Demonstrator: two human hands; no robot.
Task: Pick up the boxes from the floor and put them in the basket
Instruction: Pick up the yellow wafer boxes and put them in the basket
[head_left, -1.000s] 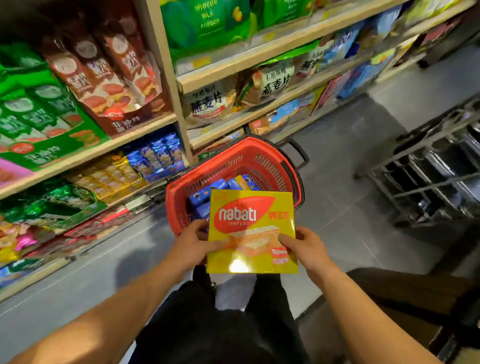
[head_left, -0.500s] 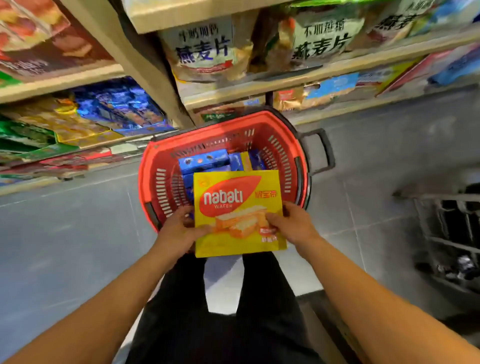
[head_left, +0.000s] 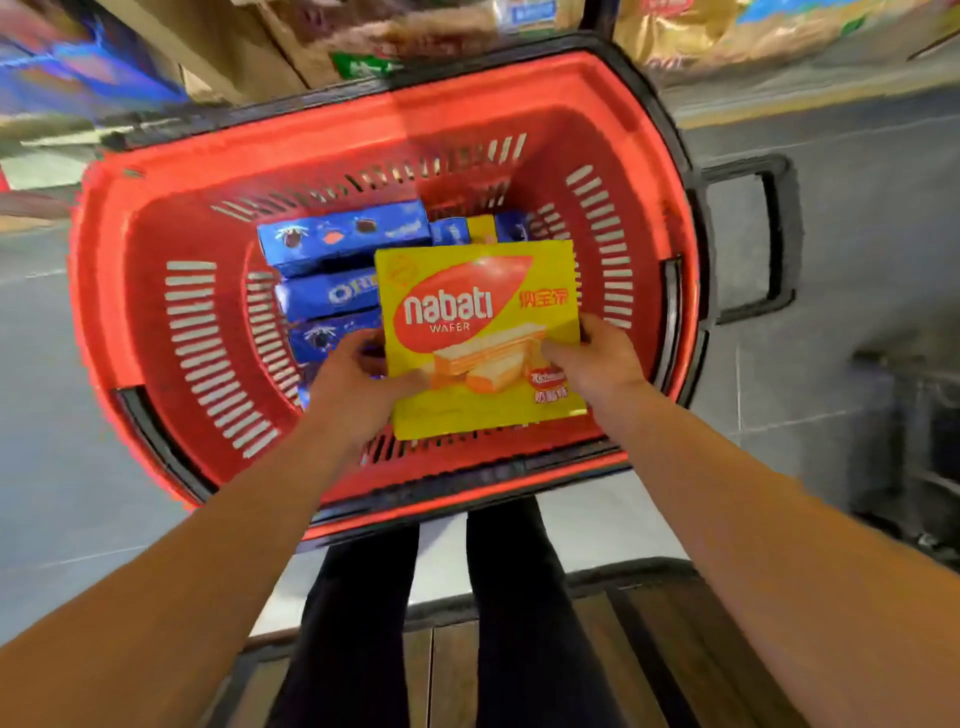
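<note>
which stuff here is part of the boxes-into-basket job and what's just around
Job: yellow wafer box, held by left hand and right hand; red basket; blue boxes in it.
Around: shelf goods, metal rack, wooden board.

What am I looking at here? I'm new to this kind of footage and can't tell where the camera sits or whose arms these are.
There is no machine here. A person wears a wide-angle camera on the head, and it looks forward and down, so the two bare arms coming in from the bottom are that person's own.

The left hand and the right hand each grip a side edge of a flat yellow Nabati wafer box, holding it over the open red shopping basket, which stands on the grey floor.

Already inside the basket lie several blue Oreo boxes, partly hidden by the yellow one. Blurred store shelves with packets run along the top of the picture, and the person's dark trouser legs show below the basket.
</note>
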